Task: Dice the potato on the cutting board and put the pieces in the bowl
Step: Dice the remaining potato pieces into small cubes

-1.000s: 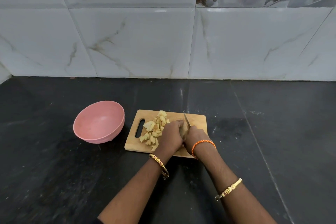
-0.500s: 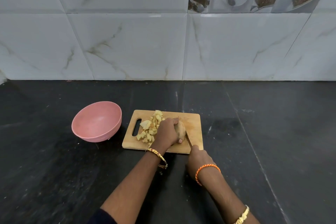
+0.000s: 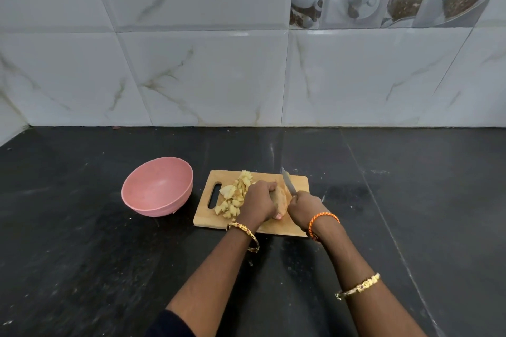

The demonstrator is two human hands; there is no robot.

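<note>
A dark stone countertop (image 3: 82,268) meets a wall of glossy white marbled tiles (image 3: 205,76).

left hand (image 3: 258,204) curled gripping, right hand (image 3: 304,206) fisted

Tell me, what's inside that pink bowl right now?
Nothing shows on the pink bowl's visible inner wall. The diced pieces lie on the cutting board. The near rim hides part of the bowl's inside.
</note>
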